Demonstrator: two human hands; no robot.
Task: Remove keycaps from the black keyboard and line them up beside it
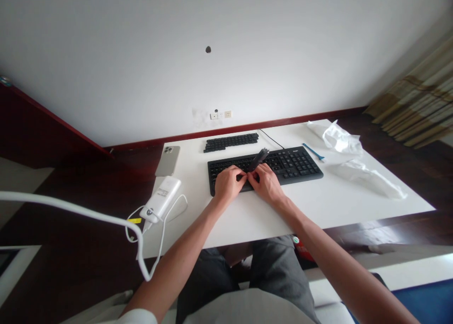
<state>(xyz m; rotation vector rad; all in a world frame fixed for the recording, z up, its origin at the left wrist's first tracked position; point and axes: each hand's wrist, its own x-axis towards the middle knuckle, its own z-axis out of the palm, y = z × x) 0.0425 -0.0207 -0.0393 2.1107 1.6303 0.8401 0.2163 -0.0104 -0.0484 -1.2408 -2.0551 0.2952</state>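
A black keyboard (300, 164) lies on the white table, and part of its left section shows bare where keycaps are off. My left hand (228, 182) is closed in a pinch over the keyboard's front left part; what its fingertips hold is too small to name. Beside it, nearly touching, my right hand (265, 181) has its fingers closed around a dark brush-like tool (259, 158) that stands up at a slant. Behind the keyboard, loose black keycaps (231, 142) lie in rows.
On the table's left are a phone (167, 161) and a white power bank (163, 199) with a white cable. To the right lie a blue tool (313, 152) and crumpled clear plastic bags (341, 139). The white table's (361, 206) front edge is near my legs.
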